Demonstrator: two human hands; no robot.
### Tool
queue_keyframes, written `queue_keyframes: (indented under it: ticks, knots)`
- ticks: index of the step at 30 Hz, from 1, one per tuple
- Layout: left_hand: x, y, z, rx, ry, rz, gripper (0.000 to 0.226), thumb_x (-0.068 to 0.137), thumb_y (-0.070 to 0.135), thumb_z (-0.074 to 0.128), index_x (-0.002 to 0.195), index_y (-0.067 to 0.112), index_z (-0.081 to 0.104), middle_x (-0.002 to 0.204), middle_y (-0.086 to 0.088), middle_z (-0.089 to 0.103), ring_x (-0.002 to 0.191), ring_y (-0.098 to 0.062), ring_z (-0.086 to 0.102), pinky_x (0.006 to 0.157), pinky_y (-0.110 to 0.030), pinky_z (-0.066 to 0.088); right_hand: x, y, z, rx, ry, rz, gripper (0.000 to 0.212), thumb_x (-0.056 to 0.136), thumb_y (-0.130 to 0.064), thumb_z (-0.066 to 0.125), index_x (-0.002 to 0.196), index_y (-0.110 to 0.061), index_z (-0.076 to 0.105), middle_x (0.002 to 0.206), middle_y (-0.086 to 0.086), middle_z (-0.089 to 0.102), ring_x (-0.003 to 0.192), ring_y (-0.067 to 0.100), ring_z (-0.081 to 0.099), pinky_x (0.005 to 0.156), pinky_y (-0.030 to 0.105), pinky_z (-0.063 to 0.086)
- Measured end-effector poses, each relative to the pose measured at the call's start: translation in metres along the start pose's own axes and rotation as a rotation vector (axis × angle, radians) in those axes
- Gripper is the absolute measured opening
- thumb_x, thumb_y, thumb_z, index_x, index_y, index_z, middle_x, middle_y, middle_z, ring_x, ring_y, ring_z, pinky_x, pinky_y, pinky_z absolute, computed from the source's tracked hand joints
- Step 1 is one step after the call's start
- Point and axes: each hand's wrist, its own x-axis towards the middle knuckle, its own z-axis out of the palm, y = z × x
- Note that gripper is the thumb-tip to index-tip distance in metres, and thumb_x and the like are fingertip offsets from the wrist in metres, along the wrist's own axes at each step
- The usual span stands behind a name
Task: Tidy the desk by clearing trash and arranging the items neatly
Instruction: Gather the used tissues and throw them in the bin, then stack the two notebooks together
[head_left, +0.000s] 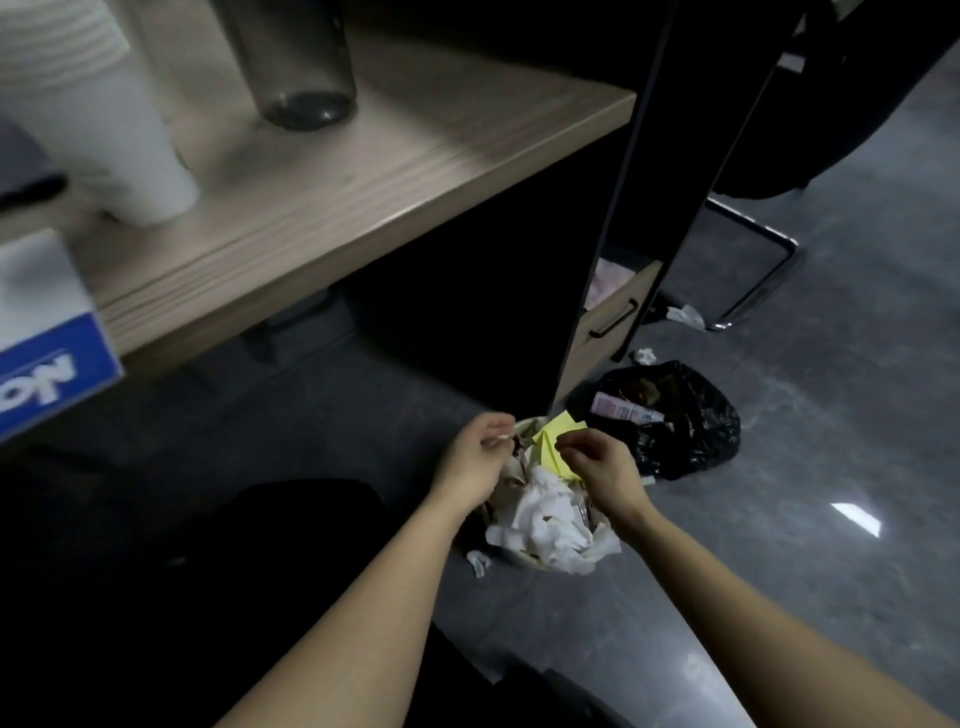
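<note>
A small waste bin (524, 558) on the floor beside the desk overflows with crumpled white tissues (540, 519) and yellow sticky notes (558, 434). My left hand (475, 454) hovers over the bin's left rim, pinching a thin pale stick-like scrap between thumb and fingers. My right hand (602, 462) hangs over the bin's right side with fingers curled at the yellow notes; whether it grips one is unclear. The wooden desk (363, 171) fills the upper left.
On the desk stand a white cup stack (104, 119), a dark glass tumbler (306, 67) and a blue-and-white box (47, 338). A black rubbish bag (675, 421) lies right of the bin. Tissue scraps (685, 316) litter the grey floor near a chair's chrome leg (763, 280). A drawer (615, 317) stands ajar.
</note>
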Motion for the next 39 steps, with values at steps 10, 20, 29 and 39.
queue_keyframes:
  ticks: [10,20,29,39]
  knots:
    - [-0.063,0.076,-0.088,-0.026,0.17,0.365,0.021,0.091,0.002,0.062,0.107,0.015,0.065,0.105,0.0,0.07,0.099,-0.008,0.065,0.087,-0.013,0.049,-0.015,-0.133,0.014,0.143,-0.052,-0.352,0.007,0.091,-0.013,0.066,0.095,-0.016,0.071,0.086,-0.001,0.071,0.078,0.012,0.063,0.075,0.034,0.05]
    - [-0.147,0.159,-0.152,0.049,0.264,0.587,0.02,0.087,0.024,0.065,0.103,0.036,0.066,0.104,0.012,0.073,0.1,-0.001,0.067,0.099,-0.036,0.052,-0.075,-0.253,0.034,0.198,-0.157,-0.605,0.007,0.089,-0.018,0.069,0.094,-0.021,0.073,0.086,0.001,0.075,0.081,0.011,0.069,0.075,0.032,0.056]
    - [-0.221,0.189,-0.265,0.202,0.487,0.652,0.015,0.09,0.036,0.065,0.104,0.04,0.065,0.104,0.021,0.07,0.1,0.005,0.064,0.088,-0.029,0.053,-0.113,-0.344,0.09,0.17,-0.339,-0.766,0.006,0.088,-0.026,0.071,0.094,-0.027,0.071,0.091,-0.007,0.074,0.085,0.006,0.069,0.078,0.028,0.053]
    - [-0.264,0.131,-0.37,0.319,0.613,0.29,0.036,0.086,0.044,0.069,0.12,0.039,0.058,0.122,0.027,0.054,0.118,-0.002,0.051,0.089,-0.03,0.047,-0.109,-0.409,0.178,-0.19,-0.538,-0.904,0.01,0.086,-0.033,0.071,0.095,-0.035,0.068,0.096,-0.016,0.071,0.091,-0.001,0.067,0.081,0.023,0.053]
